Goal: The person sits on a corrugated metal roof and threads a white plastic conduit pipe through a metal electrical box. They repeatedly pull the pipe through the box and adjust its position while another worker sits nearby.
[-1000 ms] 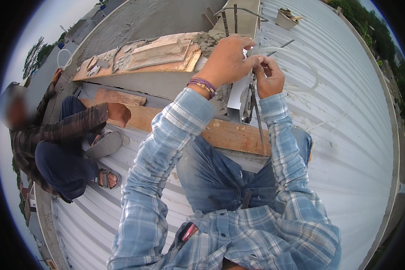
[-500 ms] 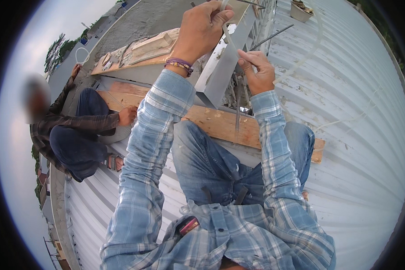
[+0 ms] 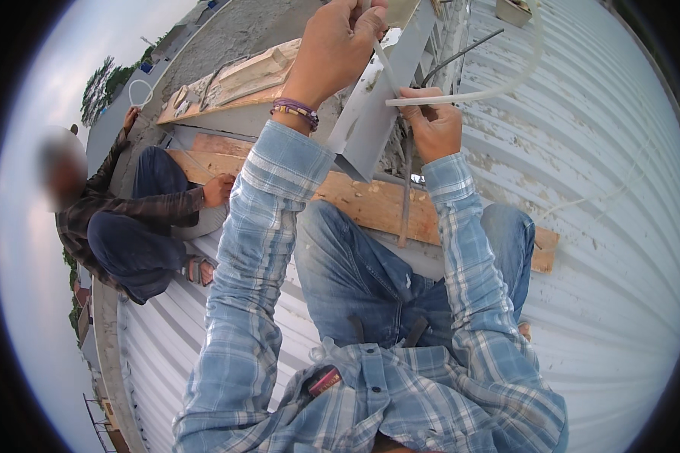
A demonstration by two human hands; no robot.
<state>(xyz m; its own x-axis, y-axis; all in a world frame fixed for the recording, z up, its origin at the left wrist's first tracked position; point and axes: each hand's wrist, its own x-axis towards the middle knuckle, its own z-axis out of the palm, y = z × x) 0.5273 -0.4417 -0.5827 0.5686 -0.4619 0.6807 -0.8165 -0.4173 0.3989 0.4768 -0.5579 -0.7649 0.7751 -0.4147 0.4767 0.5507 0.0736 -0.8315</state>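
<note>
Head view, the only one: clear tube [image 3: 468, 97] is in the R hand [image 3: 434, 127], out over the corrugated roof [image 3: 604, 302]. R fingers are closed in a pinch, thumb vs. forefinger, no real gap. The tube's open tip pokes out just L of the pinch; the rest leaves on the R side, bends up in a wide arc & exits at the top edge.

L hand [image 3: 334, 47] is higher, near the metal channel [image 3: 359, 136]; its fingers are curled closed w/ an upper length [image 3: 386, 66] of similar tube running betw. thumb & fingers, slanting down twd the R fingertips. Lower end sits close to the R-hand tip; can't tell if they touch, or if both are 1 tube. L fingertips partly cut off at the top, so exact contact is unclear.

Handling, my guess: v. light, soft & bendy but springy, so it'll hold a curve & tug back. Prob. smooth, slippery if wet; kinks more likely than breaks. Best hold = light pinch just behind the tip, w/o squashing the bore; other hand a bit further along for ctrl. Bent dark rod [image 3: 465, 56] nearby cd. snag it.
</note>
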